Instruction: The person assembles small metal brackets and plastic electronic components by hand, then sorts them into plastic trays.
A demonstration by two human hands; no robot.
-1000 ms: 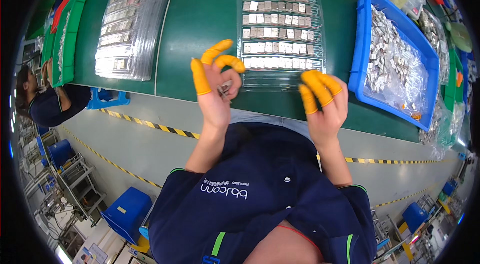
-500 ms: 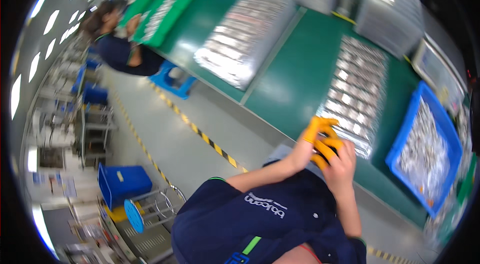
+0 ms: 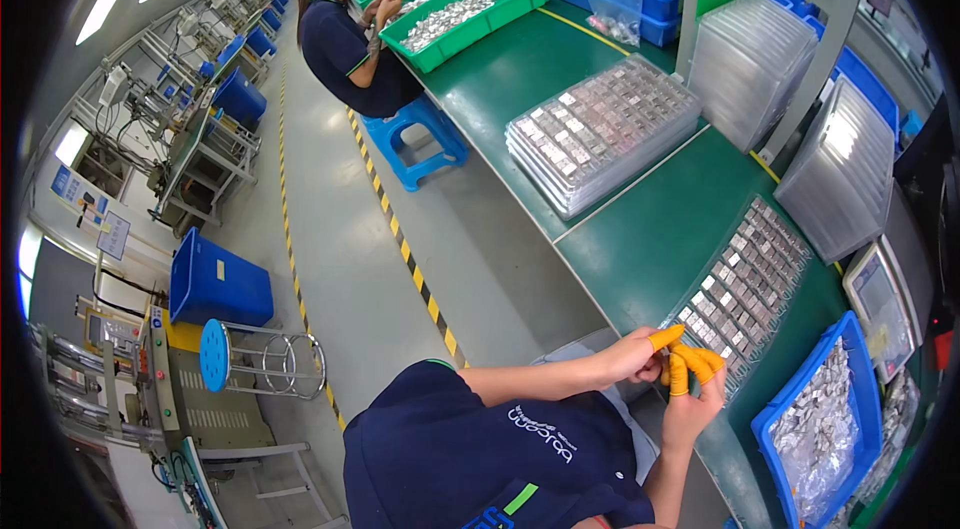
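Observation:
My left hand (image 3: 636, 355) and my right hand (image 3: 692, 391) meet at the near end of a clear plastic tray (image 3: 733, 395) on the green table. Yellow finger cots cover several of my fingertips. Both hands are closed, fingertips bent toward each other; whatever they pinch is too small or hidden to make out. Rows of small silvery metal parts (image 3: 745, 289) fill much of the tray. Right of my hands stands a blue bin (image 3: 772, 469) holding many loose metal pieces and clear plastic.
A stack of filled clear trays (image 3: 605, 129) lies farther left on the table (image 3: 640, 249). Clear tray stacks (image 3: 750, 69) stand at the back beside a post. A co-worker (image 3: 350, 39) sits by a green bin (image 3: 470, 47) of parts. A blue-topped stool (image 3: 214, 355) stands on the floor.
The view has swung, so table and tray appear shifted, and the blur is gone. My right fingers, more spread before, are now drawn in close to my left fingertips.

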